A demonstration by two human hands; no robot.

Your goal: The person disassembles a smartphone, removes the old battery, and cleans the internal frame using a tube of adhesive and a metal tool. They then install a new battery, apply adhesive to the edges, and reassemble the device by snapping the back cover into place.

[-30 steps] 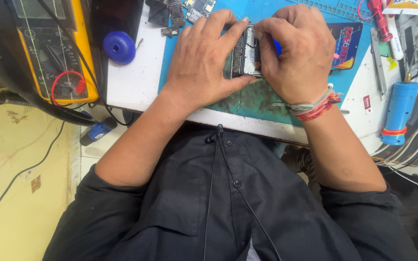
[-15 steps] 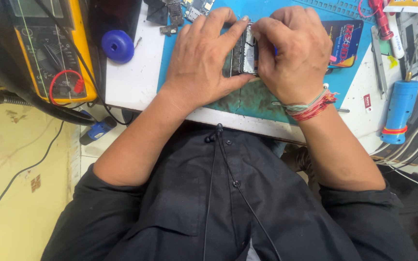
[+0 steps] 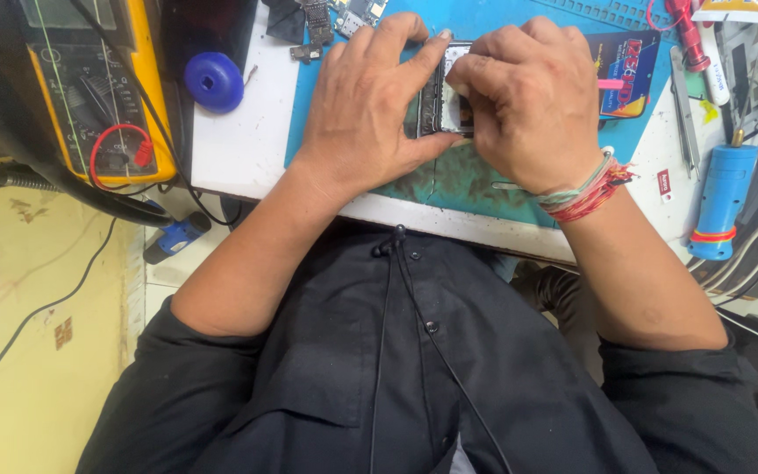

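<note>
Between both hands (image 3: 449, 105), on the blue mat (image 3: 519, 189), an opened phone (image 3: 442, 92).

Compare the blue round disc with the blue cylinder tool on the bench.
The blue round disc is dark blue and flat with a hole in its middle; the blue cylinder tool is lighter blue, long, with an orange band. The disc lies left of the left hand; the cylinder lies right of the right hand. Neither is being touched.
</note>
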